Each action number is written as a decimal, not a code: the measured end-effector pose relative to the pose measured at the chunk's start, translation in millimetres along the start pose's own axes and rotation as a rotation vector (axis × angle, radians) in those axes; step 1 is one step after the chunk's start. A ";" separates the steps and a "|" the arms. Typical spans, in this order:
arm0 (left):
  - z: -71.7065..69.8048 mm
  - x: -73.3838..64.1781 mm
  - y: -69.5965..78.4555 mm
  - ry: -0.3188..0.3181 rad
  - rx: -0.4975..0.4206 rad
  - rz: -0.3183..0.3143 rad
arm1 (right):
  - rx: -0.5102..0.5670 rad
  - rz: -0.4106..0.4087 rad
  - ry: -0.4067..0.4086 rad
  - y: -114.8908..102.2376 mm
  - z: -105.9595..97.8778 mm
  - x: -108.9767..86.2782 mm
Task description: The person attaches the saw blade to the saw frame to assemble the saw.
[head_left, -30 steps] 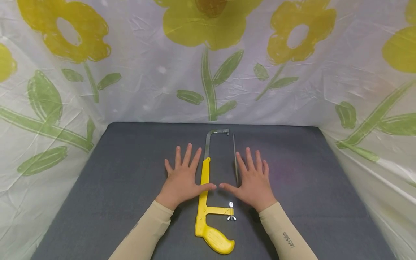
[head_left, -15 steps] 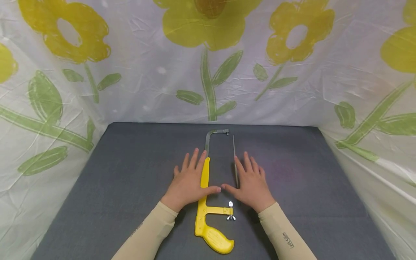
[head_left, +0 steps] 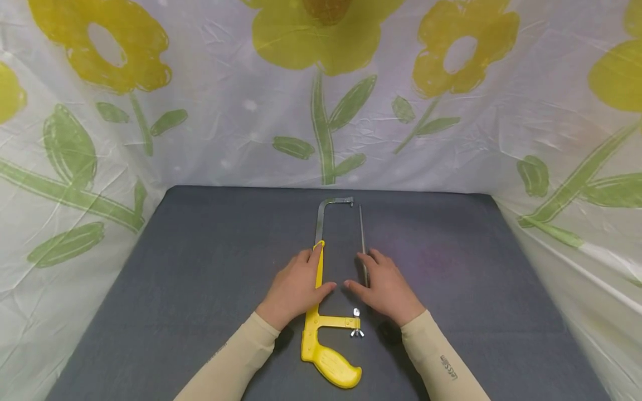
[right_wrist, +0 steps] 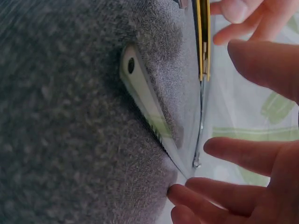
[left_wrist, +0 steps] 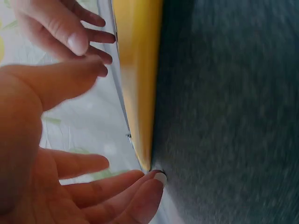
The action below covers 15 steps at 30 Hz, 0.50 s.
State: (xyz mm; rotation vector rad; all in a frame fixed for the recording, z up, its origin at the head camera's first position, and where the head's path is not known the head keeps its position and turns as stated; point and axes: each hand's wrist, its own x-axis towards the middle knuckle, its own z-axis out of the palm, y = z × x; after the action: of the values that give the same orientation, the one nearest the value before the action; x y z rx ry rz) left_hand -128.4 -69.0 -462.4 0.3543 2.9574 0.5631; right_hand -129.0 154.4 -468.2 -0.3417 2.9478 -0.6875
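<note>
A hacksaw frame (head_left: pixel 312 328) with a yellow body, yellow handle and bent steel front lies lengthwise on the dark table. My left hand (head_left: pixel 293 287) is over its yellow bar, thumb spread and fingers slightly bent. In the left wrist view, the fingers are apart from the yellow bar (left_wrist: pixel 138 70) or just beside its far end; contact is unclear. A thin toothed hacksaw blade (head_left: pixel 361 228) lies right of the frame, partly hidden by my right hand (head_left: pixel 388 287). The right wrist view shows the blade's holed end (right_wrist: pixel 140 79) free, with loosely bent fingertips near its far end.
The dark grey table (head_left: pixel 210 239) is bordered by a white curtain (head_left: pixel 220 111) printed with yellow flowers, at the back and both sides. A wing nut (head_left: pixel 357 332) sits on the hacksaw frame's short yellow arm.
My left hand has moved right and slightly forward over the frame. The fingers of both hands have gone from spread and straight to bent. Frame and blade stay in place.
</note>
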 end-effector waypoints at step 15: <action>1.9 6.7 6.1 -0.022 -0.124 -0.120 | 0.070 0.226 0.065 -6.4 1.2 18.2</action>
State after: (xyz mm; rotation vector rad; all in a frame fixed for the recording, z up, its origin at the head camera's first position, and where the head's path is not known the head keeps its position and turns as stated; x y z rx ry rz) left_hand -133.4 -61.2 -462.3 0.1686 2.8808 0.7174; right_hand -145.2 144.0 -467.1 0.0201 2.9492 -0.7812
